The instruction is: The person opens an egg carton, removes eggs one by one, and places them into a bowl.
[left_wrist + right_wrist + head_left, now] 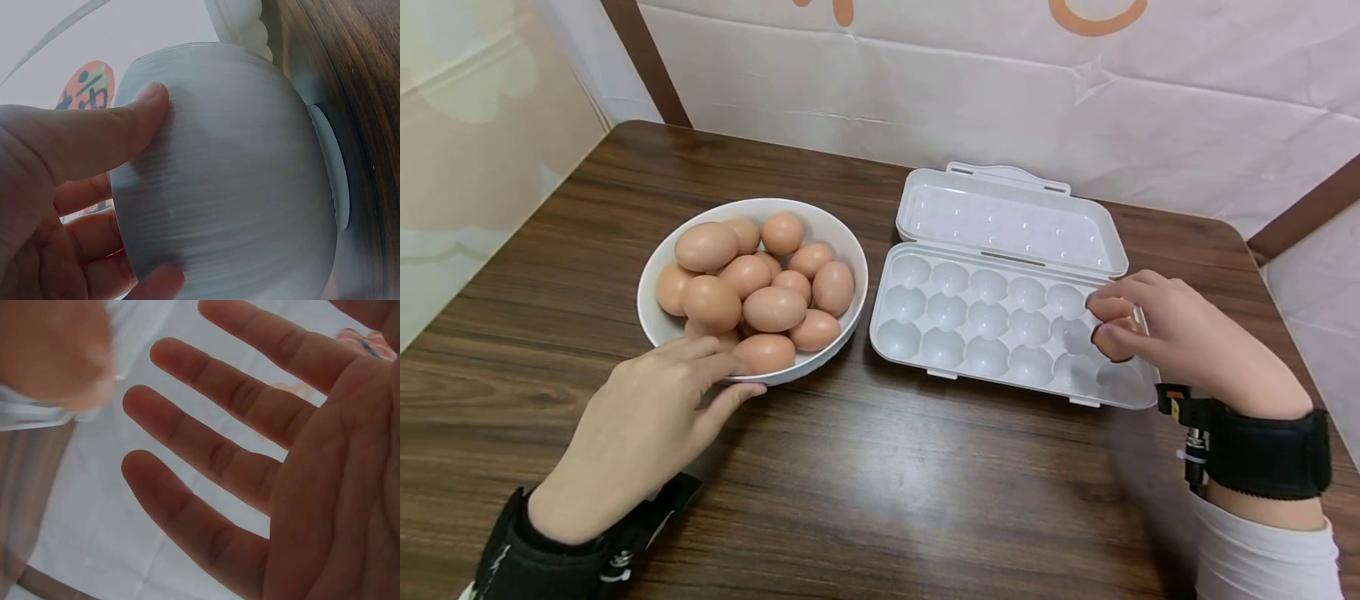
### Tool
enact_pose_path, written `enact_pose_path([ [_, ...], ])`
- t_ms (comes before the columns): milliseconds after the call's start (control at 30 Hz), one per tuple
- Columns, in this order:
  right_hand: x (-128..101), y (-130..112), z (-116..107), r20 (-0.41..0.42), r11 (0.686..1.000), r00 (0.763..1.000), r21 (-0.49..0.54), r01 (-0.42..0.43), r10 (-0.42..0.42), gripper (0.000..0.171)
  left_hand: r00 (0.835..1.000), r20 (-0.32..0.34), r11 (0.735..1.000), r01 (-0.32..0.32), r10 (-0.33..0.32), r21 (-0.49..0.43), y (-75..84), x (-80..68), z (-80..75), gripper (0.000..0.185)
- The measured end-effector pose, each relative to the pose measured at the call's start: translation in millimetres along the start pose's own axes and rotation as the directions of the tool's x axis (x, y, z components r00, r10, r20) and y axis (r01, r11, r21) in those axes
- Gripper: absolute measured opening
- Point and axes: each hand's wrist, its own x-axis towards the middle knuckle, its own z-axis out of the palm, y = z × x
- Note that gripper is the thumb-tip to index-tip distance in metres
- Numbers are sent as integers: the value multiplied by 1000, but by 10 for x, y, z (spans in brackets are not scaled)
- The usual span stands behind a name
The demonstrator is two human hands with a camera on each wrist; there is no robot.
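Observation:
My left hand (643, 417) grips the near rim of a white bowl (852, 242) heaped with brown eggs (711, 304). In the left wrist view its thumb (134, 122) lies on the bowl's outer wall (250, 156), with other fingers behind the rim. My right hand (1180, 333) is over the right end of an open white egg box (940, 371). At its fingertips a brown egg (1112, 309) shows, partly hidden. The right wrist view has four spread, fairly straight fingers (244, 400); a blurred brown egg (53, 353) appears apart from them.
The egg box's lid (1011, 218) lies folded back behind its rows of round hollows. Everything stands on a dark wooden table (850, 492). A pale printed sheet (925, 92) hangs behind the table.

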Motion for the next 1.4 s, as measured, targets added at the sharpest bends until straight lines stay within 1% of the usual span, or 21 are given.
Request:
enact_pose_path([
  [67,28,27,25,45,999,998,6,-54,54,17,1000,-2,1000,-3,3,-2,0,-3,4,16],
  [167,52,55,55,84,995,992,17,-101,99,22,1000,0,1000,-9,9,-3,3,-1,2,14],
  [267,70,75,79,97,994,990,13,-105,103,27,1000,2,1000,-12,12,-2,7,6,-8,14],
  [433,83,82,107,137,992,982,5,-130,128,19,1000,3,1000,-3,3,1,10,13,-10,16],
  [567,55,114,127,141,993,983,-41,-115,119,16,1000,-3,1000,2,-2,-1,7,9,-4,19],
  [700,26,154,150,129,991,987,-104,-79,92,15,1000,-9,1000,5,-5,-1,3,7,0,20],
  [733,24,157,154,126,991,988,-107,-78,91,13,1000,-7,1000,7,-7,0,4,7,-1,20],
  [867,30,161,169,128,990,987,-112,-84,98,21,1000,-4,1000,9,-9,0,8,8,-3,18],
  [1000,43,142,171,151,987,980,-114,-110,127,20,1000,7,1000,14,-14,-2,8,12,-8,17],
  [1133,48,113,165,174,985,971,-94,-147,162,13,1000,20,1000,19,-19,-1,10,20,-14,16],
  [1167,49,106,165,173,985,971,-92,-149,163,10,1000,21,1000,19,-19,-1,11,20,-14,16],
  [1233,48,97,163,169,986,973,-83,-145,157,9,1000,22,1000,21,-21,0,14,21,-17,16],
  [1400,38,95,147,160,989,979,-92,-116,129,15,1000,17,1000,19,-19,-3,16,14,-20,17],
])
